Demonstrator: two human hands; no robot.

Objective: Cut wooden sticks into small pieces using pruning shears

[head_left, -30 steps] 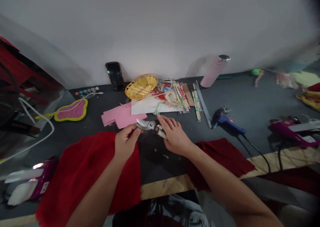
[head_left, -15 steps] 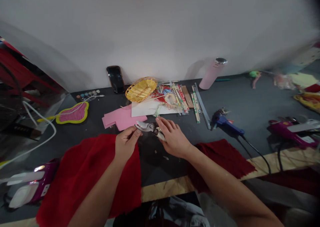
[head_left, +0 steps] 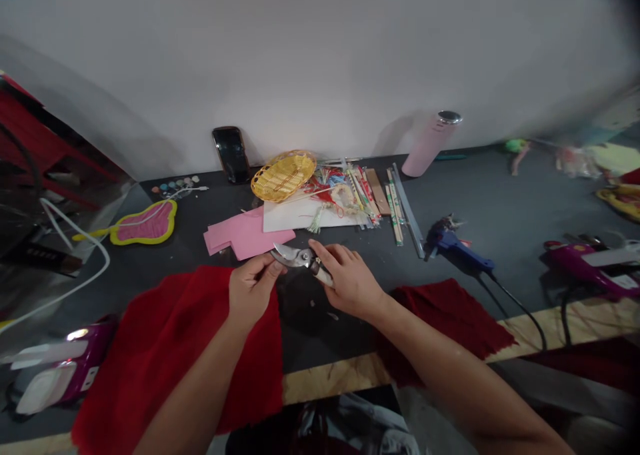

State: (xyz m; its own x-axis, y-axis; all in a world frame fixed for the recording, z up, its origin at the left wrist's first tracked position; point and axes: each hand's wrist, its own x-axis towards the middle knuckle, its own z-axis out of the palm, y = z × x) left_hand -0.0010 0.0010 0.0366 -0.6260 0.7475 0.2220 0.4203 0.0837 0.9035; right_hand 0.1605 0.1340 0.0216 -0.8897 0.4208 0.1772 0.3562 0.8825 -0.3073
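Leftward, at the edge of the head view, a purple device (head_left: 95,355) is partly cut off, its dim surroundings hard to read. Next comes a red cloth (head_left: 175,321), limp and soft-looking, its near part covered by the left forearm. Above the cloth's right edge, the left hand (head_left: 250,291) brings thumb and forefinger to the blade tips; whether they pinch metal, some small piece or nothing, I cannot tell. The shears (head_left: 305,258) are between the two hands, over the dark table (head_left: 320,341), blades pointing left and apparently parted. They look stiff, fairly heavy for their size and hard to damage; the smooth metal would probably slip in the fingers and may be sharp, so the pale handle (head_left: 324,276) is the place to take hold. There the right hand (head_left: 356,279) has its grip, palm and fingers hiding most of the handle and any spring or catch. Further right, a dark red cloth (head_left: 450,315) lies partly under the right forearm; beyond, a blue glue gun (head_left: 463,251) has a blurred, cluttered tip.
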